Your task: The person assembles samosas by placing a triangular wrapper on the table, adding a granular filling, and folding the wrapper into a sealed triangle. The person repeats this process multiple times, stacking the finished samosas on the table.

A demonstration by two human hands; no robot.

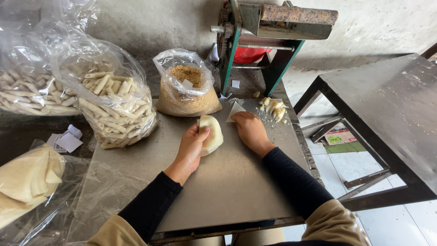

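Note:
My left hand (192, 145) holds a pale round dough wrapper (213, 133), lifted and half folded over a grey metal sheet (218, 182). My right hand (249, 129) rests on the sheet just to its right, fingers curled onto a small triangular piece of wrapper (235, 109). Beyond that hand lies a small heap of yellowish filling (273, 108) with crumbs around it.
A clear bag of brown crumbs (186, 86) stands behind the hands. Two large bags of rolled pastry sticks (114, 102) sit at the left, and a bag of stacked wrappers (27, 180) at the near left. A green-framed hand-cranked machine (268, 32) stands at the back; a dark table (391, 114) is at the right.

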